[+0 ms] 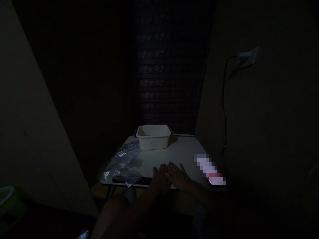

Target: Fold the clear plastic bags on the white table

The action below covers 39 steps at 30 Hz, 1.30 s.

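In dim light, my left hand [160,177] and my right hand [178,176] rest side by side at the front edge of a small white table [181,149]. Both are palm down with fingers stretched out, the fingertips of one close against the other. Neither appears to hold anything. Left of my left hand lie crumpled clear plastic bags [124,162], partly over a long black item [146,181] along the table's front edge. A white plastic basin [154,142] with dark handles stands at the back of the table; its contents are hard to make out.
A lit, blurred-out screen [209,169] lies at the table's right edge. On the right wall, a black cable [225,99] hangs from a socket [246,59]. Dark blinds [159,69] cover the back. A green bin [10,205] stands on the floor at left.
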Available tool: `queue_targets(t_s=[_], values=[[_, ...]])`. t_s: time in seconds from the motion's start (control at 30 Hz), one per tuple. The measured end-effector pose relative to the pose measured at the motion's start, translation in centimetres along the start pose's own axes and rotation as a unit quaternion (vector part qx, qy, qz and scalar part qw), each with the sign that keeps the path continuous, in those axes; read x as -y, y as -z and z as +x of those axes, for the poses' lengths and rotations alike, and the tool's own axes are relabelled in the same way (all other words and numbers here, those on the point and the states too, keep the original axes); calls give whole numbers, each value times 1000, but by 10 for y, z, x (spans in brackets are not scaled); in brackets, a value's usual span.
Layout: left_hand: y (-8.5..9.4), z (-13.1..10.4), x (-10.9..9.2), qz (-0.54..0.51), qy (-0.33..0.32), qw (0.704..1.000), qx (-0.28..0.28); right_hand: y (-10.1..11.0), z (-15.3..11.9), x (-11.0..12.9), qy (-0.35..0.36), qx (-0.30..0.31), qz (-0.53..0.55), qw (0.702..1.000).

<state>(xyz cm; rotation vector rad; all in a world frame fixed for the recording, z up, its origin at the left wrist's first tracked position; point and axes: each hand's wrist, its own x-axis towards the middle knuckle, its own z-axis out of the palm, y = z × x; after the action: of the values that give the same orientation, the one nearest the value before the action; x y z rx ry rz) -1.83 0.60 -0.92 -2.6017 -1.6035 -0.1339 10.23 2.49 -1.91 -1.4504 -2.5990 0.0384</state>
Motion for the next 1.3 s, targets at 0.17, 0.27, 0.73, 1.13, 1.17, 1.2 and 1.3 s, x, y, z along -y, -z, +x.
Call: queue_targets(t_s=[0.17, 0.27, 0.73, 1.13, 1.17, 1.2, 1.3], values=[[0, 1, 2, 6, 2, 1000, 1, 0, 2, -3, 0, 3, 20, 1000], [1, 0, 7, 15, 22, 1000, 4, 2, 1, -12, -6, -14, 30, 999], [-4, 1, 2, -14, -67, 998, -10, -2, -1, 0, 15, -36, -6, 999], [2, -1, 1, -13, -66, 998, 6, 4, 0, 0, -8, 37, 28, 999], [2, -1, 1, -14, -67, 998, 6, 4, 0, 0, -10, 39, 28, 999], [2, 0, 1, -15, -67, 998, 8, 4, 1, 0, -12, 40, 28, 999], [0, 1, 3, -19, -61, 998, 16, 4, 1, 1, -7, 44, 28, 999]])
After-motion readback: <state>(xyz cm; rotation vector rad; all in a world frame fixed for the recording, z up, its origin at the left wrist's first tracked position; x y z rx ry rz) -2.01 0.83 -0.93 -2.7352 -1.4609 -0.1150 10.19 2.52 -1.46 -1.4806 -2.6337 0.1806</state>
